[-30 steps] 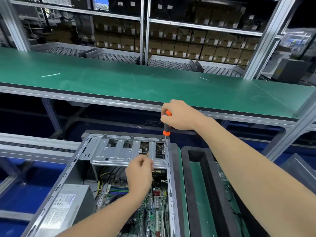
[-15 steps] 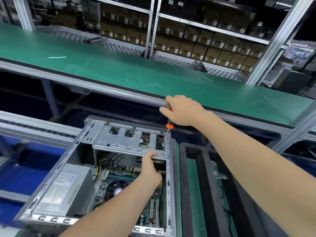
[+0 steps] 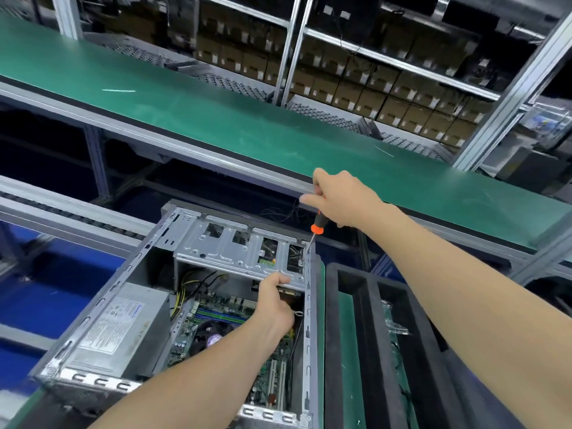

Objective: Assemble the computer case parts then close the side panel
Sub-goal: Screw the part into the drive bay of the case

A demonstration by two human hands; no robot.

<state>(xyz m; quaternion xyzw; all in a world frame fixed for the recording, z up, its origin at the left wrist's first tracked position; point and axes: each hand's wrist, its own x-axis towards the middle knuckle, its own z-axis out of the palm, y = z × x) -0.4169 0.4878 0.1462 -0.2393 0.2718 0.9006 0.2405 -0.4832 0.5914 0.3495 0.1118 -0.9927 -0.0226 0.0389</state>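
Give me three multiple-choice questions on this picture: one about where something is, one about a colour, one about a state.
1. Where in the computer case is the power supply?
A) near-left corner
B) far-right corner
C) outside, in the foam tray

2. What colour is the collar of the screwdriver handle?
A) blue
B) orange
C) green

3. How is the case's side?
A) open, motherboard showing
B) closed by its panel
C) covered with cardboard

Answers:
1. A: the grey box sits against the left wall, nearest the camera.
2. B: an orange collar shows just below the right hand that grips the tool.
3. A: the motherboard lies in plain view beneath the left hand, which holds the drive cage by its front edge.
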